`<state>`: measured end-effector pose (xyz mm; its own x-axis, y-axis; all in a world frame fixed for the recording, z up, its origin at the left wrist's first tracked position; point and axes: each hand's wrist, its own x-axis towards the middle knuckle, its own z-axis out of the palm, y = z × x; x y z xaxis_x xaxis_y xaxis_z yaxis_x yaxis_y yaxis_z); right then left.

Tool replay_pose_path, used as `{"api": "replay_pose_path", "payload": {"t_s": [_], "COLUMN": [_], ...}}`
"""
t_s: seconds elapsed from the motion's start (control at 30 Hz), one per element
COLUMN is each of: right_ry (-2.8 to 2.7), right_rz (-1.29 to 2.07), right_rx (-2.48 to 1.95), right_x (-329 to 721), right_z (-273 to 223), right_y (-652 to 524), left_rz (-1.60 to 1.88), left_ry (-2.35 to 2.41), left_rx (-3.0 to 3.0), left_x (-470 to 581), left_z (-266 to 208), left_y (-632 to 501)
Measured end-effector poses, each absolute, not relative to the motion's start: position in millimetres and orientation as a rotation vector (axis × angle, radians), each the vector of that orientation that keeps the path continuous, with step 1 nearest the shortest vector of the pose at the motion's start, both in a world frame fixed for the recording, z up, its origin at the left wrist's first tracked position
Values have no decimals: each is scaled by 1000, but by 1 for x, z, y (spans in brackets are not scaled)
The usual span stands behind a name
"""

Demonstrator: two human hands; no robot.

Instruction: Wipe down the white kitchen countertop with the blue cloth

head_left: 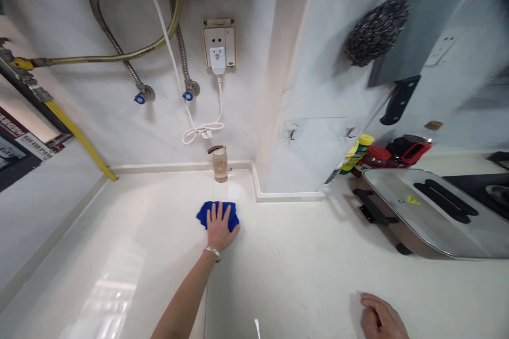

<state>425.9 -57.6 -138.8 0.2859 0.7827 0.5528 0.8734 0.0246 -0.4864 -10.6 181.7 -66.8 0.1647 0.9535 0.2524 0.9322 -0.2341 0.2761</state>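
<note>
My left hand (pixel 220 228) lies palm down with its fingers spread on a crumpled blue cloth (pixel 202 215), pressing it against the white countertop (pixel 274 275). A bracelet circles that wrist. Just beyond the cloth, by the wall, stands a glass (pixel 220 165) holding a cloudy liquid, with a dark brown piece at its rim. At the lower right, my right hand (pixel 382 319) rests on the counter with its fingers curled in; nothing shows in them, and the frame's edge cuts off part of it.
An electric pan (pixel 429 217) with a glass lid stands at right. Behind it are several jars and bottles (pixel 376 156). A cleaver (pixel 401 98) and steel scourer (pixel 377 29) hang above. A plugged-in cord (pixel 220 100), hoses and a yellow gas pipe (pixel 81 135) run along the walls.
</note>
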Motion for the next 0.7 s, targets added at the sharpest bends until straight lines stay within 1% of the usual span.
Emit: {"api": "replay_pose_path", "payload": {"t_s": [0.17, 0.33, 0.53, 0.7], "right_ry": [-1518, -1474, -1457, -1433], "right_rz": [-209, -222, -187, -193], "right_rx": [-1699, -1675, -1633, -1617], "right_x": [430, 427, 425, 422], "right_z": [-149, -155, -158, -154], "right_y": [-54, -52, -52, -51], "left_rz": [550, 487, 468, 378], "left_ry": [1570, 1297, 1202, 1110], "left_rx": [2527, 2609, 2599, 2596], "left_x": [49, 86, 92, 79], "left_z": [-74, -76, -79, -68], "left_y": [129, 73, 23, -2]}}
